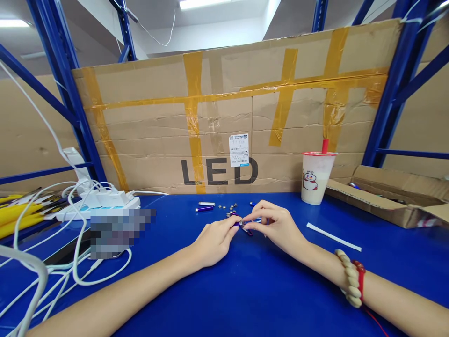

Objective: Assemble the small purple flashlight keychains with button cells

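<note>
hands (pixel 242 229) pinching small purple tube (pixel 245 224), blue table (pixel 245 290)

smooth blue tabletop (pixel 217 299), taped cardboard (pixel 147 107)

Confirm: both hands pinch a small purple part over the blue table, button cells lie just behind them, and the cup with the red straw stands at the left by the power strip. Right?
Not quite. The cup stands at the right, beside the open cardboard box, not by the power strip. The head view shows it. The rest holds: left hand and right hand pinch the purple part over the blue table, button cells behind.
</note>
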A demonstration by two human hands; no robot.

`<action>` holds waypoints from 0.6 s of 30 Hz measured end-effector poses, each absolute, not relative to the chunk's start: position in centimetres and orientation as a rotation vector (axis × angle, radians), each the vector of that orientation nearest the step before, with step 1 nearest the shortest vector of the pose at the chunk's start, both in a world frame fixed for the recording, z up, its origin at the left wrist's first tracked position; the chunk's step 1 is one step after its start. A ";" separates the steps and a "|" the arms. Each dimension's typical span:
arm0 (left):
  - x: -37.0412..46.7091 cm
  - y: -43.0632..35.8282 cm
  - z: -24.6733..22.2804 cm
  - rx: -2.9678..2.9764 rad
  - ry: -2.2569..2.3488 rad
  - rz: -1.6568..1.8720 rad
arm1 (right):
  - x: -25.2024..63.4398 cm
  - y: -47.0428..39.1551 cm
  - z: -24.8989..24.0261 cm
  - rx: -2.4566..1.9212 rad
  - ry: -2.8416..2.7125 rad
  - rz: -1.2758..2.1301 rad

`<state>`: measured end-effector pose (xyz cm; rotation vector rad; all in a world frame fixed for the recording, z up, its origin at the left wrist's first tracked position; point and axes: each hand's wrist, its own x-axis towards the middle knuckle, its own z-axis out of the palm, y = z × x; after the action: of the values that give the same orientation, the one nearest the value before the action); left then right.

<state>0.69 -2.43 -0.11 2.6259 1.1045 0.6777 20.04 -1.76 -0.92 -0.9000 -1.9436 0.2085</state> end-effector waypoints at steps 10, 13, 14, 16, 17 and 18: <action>0.4 -2.5 -0.2 2.657 0.979 0.595 | 20.3 -1.9 -0.8 -0.902 -1.986 0.277; 0.4 -2.6 -0.1 2.677 0.999 0.579 | 20.3 -2.0 -0.7 -0.917 -1.989 0.272; 0.4 -2.7 0.0 2.678 1.008 0.572 | 20.3 -2.0 -0.7 -0.921 -1.989 0.272; 0.4 -2.7 0.1 2.677 1.018 0.570 | 20.2 -2.1 -0.7 -0.924 -1.991 0.271; 0.5 -2.8 0.1 2.676 1.015 0.575 | 20.2 -2.1 -0.7 -0.924 -1.993 0.269; 0.5 -2.8 0.1 2.675 1.008 0.580 | 20.2 -2.1 -0.6 -0.928 -1.994 0.268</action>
<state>0.45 -2.80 0.09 2.6751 1.0075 0.5802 20.19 -2.07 -0.65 -0.9285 -1.9938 0.2682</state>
